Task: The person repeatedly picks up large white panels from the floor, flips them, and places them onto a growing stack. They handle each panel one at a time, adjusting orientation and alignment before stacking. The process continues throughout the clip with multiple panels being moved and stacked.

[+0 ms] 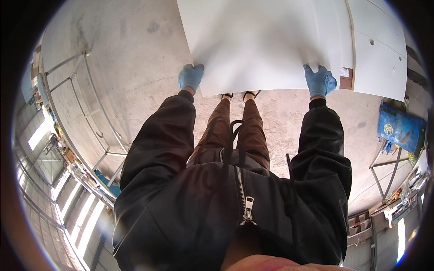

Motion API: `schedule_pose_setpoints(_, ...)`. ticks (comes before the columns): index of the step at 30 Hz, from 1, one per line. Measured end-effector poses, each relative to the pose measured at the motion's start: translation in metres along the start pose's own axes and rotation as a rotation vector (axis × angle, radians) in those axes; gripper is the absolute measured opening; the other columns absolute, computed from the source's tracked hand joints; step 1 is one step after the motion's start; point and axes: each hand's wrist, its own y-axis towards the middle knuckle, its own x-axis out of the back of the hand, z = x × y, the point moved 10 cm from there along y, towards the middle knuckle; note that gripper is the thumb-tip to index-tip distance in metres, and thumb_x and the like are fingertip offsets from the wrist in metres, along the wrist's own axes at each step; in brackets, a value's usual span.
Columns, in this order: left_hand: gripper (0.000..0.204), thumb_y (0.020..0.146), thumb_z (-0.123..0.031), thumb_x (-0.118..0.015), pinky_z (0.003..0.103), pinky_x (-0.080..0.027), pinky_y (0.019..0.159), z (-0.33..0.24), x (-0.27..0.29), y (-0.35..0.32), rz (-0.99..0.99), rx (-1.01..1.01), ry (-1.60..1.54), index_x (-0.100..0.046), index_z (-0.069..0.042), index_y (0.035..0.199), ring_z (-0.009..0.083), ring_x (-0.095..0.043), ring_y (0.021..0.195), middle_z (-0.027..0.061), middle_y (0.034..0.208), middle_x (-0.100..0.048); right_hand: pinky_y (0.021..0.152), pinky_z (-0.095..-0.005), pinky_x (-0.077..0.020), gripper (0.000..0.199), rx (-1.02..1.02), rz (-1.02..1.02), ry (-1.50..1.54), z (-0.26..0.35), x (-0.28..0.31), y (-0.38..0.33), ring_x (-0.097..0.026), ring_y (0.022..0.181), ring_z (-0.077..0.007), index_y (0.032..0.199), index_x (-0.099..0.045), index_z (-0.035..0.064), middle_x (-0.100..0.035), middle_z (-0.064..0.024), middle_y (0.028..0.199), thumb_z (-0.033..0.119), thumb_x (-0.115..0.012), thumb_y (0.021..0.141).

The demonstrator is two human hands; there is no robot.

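A large white panel (257, 54) with a smooth, slightly glossy face spreads out in front of me, over the far side of my feet. My left hand (191, 77), in a blue glove, is closed on the panel's left edge near its close corner. Toward the right end of the near edge, my right hand (320, 81), also in a blue glove, grips with its fingertips on the top face. The parts of both hands beneath the panel are hidden.
More white boards (379, 63), one with round holes, lie at the right beside a brown strip (346, 81). A metal frame (94, 97) stands on the concrete floor (135, 49) at left. A blue bag (401, 126) rests on a stand (384, 167) at right.
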Motion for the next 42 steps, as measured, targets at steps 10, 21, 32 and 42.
schedule_pose_setpoints(10,0.05,0.084,-0.053,-0.064,0.048,-0.052,0.081,0.006,0.01,-0.013,-0.124,-0.019,-0.027,-0.072,-0.004,0.089,0.0408,-0.069,0.093,0.0212,0.093,-0.073,0.098,-0.0426,-0.0404,0.07,0.04,-0.066,-0.007,0.002,0.004,-0.004,-0.07,0.099,-0.0306,0.114,-0.075,0.0129,-0.075,-0.0131,0.104,0.07,-0.071,0.074)
schedule_pose_setpoints(21,0.037,0.088,-0.04,-0.067,0.05,-0.051,0.088,-0.018,0.028,-0.028,-0.297,-0.29,0.103,-0.071,-0.007,0.104,0.0401,-0.065,0.104,0.0146,0.105,-0.071,0.105,-0.0462,-0.0373,0.068,0.372,-0.301,0.104,0.033,0.013,-0.024,-0.054,0.128,-0.0259,0.136,-0.053,0.0141,-0.057,-0.0114,0.141,0.046,-0.075,0.08)
schedule_pose_setpoints(32,0.092,0.079,-0.043,-0.074,0.054,-0.029,0.118,-0.074,-0.037,-0.146,-0.166,-1.205,0.302,-0.038,0.005,0.149,0.0447,-0.032,0.144,0.0269,0.155,-0.034,0.119,-0.0502,-0.0249,0.111,0.736,-0.097,-0.107,0.013,-0.004,-0.081,-0.026,0.151,-0.0366,0.152,-0.037,0.006,-0.02,-0.0219,0.165,0.06,-0.082,0.066)
schedule_pose_setpoints(42,0.099,0.083,-0.037,-0.074,0.053,-0.022,0.123,-0.066,-0.077,-0.142,-0.321,-1.241,0.642,-0.023,0.008,0.155,0.0485,-0.024,0.148,0.0295,0.16,-0.024,0.117,-0.0423,-0.0353,0.084,0.831,-0.381,0.062,-0.002,-0.005,-0.082,-0.042,0.142,-0.0332,0.14,-0.049,0.0068,-0.038,-0.0212,0.156,0.04,-0.083,0.071)
